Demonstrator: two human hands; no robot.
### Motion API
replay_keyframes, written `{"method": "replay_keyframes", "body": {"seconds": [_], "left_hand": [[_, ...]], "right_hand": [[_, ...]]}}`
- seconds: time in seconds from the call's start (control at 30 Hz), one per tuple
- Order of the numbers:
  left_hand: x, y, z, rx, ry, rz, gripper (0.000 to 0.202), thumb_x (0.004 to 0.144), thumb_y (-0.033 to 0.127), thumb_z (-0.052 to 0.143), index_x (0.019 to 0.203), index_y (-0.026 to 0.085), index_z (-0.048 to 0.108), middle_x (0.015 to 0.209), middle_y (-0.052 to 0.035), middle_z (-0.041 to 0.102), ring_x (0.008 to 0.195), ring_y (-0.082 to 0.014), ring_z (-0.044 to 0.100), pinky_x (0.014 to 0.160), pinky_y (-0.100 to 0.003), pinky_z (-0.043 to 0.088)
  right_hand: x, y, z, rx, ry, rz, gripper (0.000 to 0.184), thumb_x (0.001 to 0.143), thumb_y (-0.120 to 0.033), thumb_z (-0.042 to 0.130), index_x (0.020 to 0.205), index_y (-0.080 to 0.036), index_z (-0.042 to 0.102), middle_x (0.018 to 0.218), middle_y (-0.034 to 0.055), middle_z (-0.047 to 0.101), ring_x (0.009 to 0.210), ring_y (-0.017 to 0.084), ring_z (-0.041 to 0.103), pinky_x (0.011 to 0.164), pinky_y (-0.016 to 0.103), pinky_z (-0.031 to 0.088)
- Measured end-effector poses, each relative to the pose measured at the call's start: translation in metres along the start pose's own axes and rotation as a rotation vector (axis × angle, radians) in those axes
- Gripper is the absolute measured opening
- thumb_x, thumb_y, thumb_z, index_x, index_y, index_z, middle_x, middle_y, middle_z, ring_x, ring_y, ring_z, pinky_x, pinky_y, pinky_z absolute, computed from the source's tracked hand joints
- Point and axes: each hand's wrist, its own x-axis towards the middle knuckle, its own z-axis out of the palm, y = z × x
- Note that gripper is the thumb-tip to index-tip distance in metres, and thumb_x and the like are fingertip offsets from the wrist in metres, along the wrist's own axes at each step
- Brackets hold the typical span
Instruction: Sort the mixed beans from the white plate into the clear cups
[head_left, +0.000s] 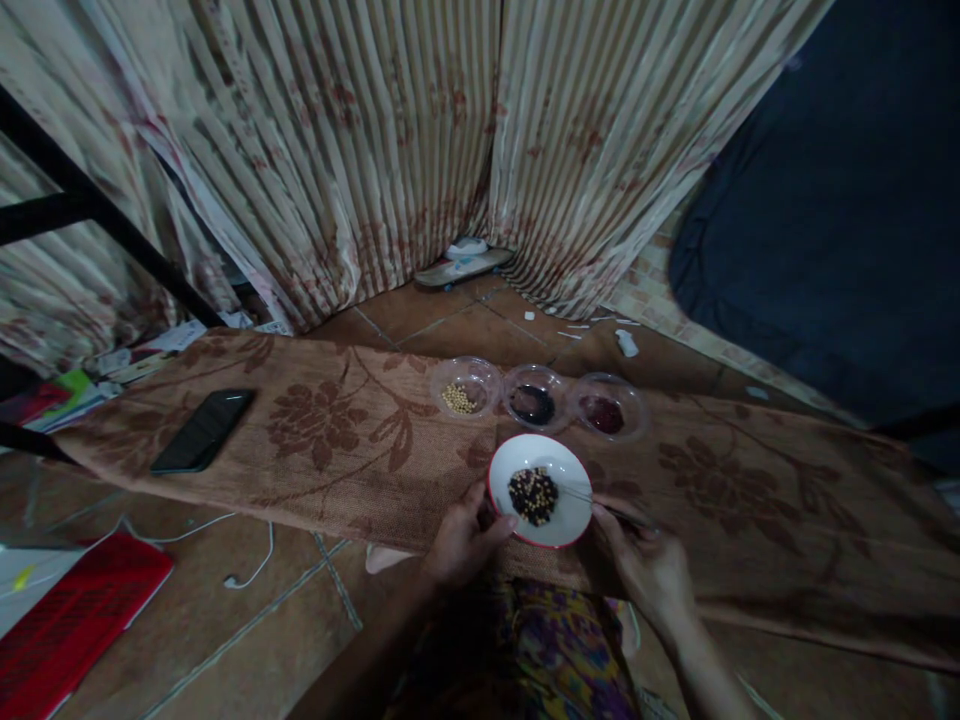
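Note:
A white bowl (566, 525) with a red rim holds a mix of dark and pale yellow beans (533, 496). My left hand (469, 535) grips the bowl's left side, thumb over the rim. From the right, my right hand (649, 565) holds a thin pronged metal utensil (576, 493), its tips inside the bowl near the beans; whether it is tweezers or a fork I cannot tell. Just behind the bowl stand three clear plastic cups in a row: the left cup (486, 376) has yellow beans, the middle cup (517, 378) black ones, the right cup (634, 405) dark red ones.
A brown flowered cloth (360, 440) covers the narrow bench. A black phone (202, 430) lies at its left. On the floor are a red basket (90, 620), a white cable (270, 550) and white scraps (626, 343). Striped curtains (390, 150) hang behind, with a sandal (463, 265) below.

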Motion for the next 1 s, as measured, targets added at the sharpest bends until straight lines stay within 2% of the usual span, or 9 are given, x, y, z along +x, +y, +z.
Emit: {"method": "replay_keyframes", "body": {"seconds": [0.1, 0.27, 0.4, 0.57, 0.77, 1.0], "left_hand": [[0.0, -0.001, 0.0, 0.007, 0.006, -0.011, 0.049, 0.084, 0.039, 0.06, 0.128, 0.02, 0.052, 0.095, -0.0023, 0.068, 0.081, -0.0173, 0.061, 0.076, -0.026, 0.049], [0.0, -0.002, 0.0, 0.008, 0.032, -0.019, 0.048, 0.081, 0.039, 0.063, 0.124, 0.021, 0.056, 0.089, -0.0014, 0.069, 0.078, -0.0177, 0.061, 0.074, -0.026, 0.05], [0.0, 0.0, -0.001, -0.001, 0.026, -0.028, 0.047, 0.081, 0.039, 0.063, 0.124, 0.021, 0.055, 0.095, -0.0023, 0.069, 0.084, -0.0189, 0.062, 0.078, -0.027, 0.05], [0.0, 0.0, 0.0, -0.018, 0.015, -0.019, 0.051, 0.082, 0.038, 0.063, 0.129, 0.021, 0.051, 0.094, -0.0022, 0.068, 0.083, -0.0181, 0.061, 0.077, -0.026, 0.049], [0.0, 0.0, 0.001, -0.021, 0.02, -0.009, 0.044, 0.081, 0.039, 0.063, 0.12, 0.018, 0.057, 0.087, -0.0018, 0.067, 0.077, -0.0169, 0.06, 0.073, -0.026, 0.049], [-0.001, -0.002, 0.001, -0.043, 0.02, -0.009, 0.047, 0.082, 0.039, 0.063, 0.123, 0.019, 0.055, 0.088, -0.0012, 0.067, 0.078, -0.0169, 0.06, 0.072, -0.025, 0.049]], "right_hand": [[0.005, -0.007, 0.005, -0.021, -0.001, -0.071, 0.027, 0.084, -0.044, 0.058, 0.091, -0.021, 0.072, 0.095, 0.0084, 0.073, 0.09, 0.024, 0.067, 0.075, 0.036, 0.054], [0.013, -0.01, 0.015, -0.066, -0.04, -0.121, 0.031, 0.087, -0.046, 0.053, 0.092, -0.022, 0.071, 0.096, 0.0086, 0.072, 0.089, 0.024, 0.067, 0.078, 0.037, 0.053], [0.014, -0.009, 0.021, -0.079, -0.056, -0.145, 0.031, 0.088, -0.046, 0.051, 0.091, -0.022, 0.071, 0.096, 0.0083, 0.072, 0.091, 0.024, 0.067, 0.079, 0.036, 0.052], [0.013, -0.009, 0.02, -0.112, -0.098, -0.152, 0.029, 0.089, -0.044, 0.051, 0.092, -0.022, 0.07, 0.098, 0.007, 0.072, 0.092, 0.023, 0.067, 0.08, 0.035, 0.052], [0.012, -0.007, 0.02, -0.136, -0.106, -0.155, 0.03, 0.089, -0.045, 0.05, 0.094, -0.022, 0.07, 0.099, 0.0076, 0.072, 0.094, 0.024, 0.067, 0.081, 0.036, 0.051], [0.011, -0.004, 0.021, -0.114, -0.096, -0.168, 0.031, 0.089, -0.044, 0.05, 0.092, -0.022, 0.071, 0.097, 0.0077, 0.072, 0.093, 0.023, 0.067, 0.08, 0.034, 0.051]]}}
